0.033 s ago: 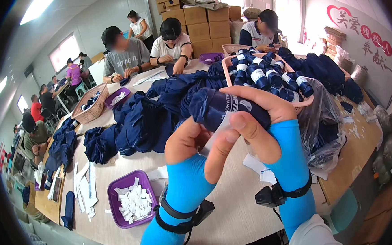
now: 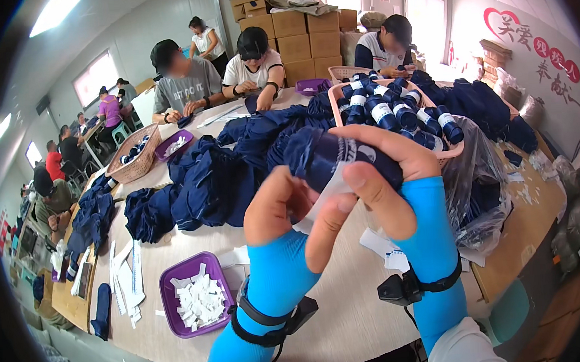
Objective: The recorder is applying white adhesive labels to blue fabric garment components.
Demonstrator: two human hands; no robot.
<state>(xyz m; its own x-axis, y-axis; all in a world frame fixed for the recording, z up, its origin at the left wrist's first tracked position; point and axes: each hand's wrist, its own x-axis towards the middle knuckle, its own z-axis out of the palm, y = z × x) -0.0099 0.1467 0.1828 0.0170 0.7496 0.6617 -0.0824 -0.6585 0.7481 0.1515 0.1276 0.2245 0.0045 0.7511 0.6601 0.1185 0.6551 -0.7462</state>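
Both my hands hold a rolled navy sock bundle (image 2: 312,156) in front of my chest, with white print on its side. A white paper band (image 2: 327,195) lies across its near side. My right hand (image 2: 395,168) wraps the right end, fingers over the top and thumb pressed on the band. My left hand (image 2: 285,214) is closed around the lower left part, thumb against the paper; its other fingertips are partly hidden. Behind the bundle, a pink basket (image 2: 457,149) holds several navy rolls with white bands. Loose navy socks (image 2: 213,179) lie heaped to the left.
A purple tray (image 2: 172,311) of small white slips stands near my left forearm. Paper strips (image 2: 127,284) and a flat navy sock (image 2: 102,312) lie at the left. A clear plastic bag (image 2: 480,196) sits right of my right arm. Several people work across the round table (image 2: 326,331).
The bundle has turned slightly in my hands, so its print sits differently and more of the white band shows. My arms stay nearly in place.
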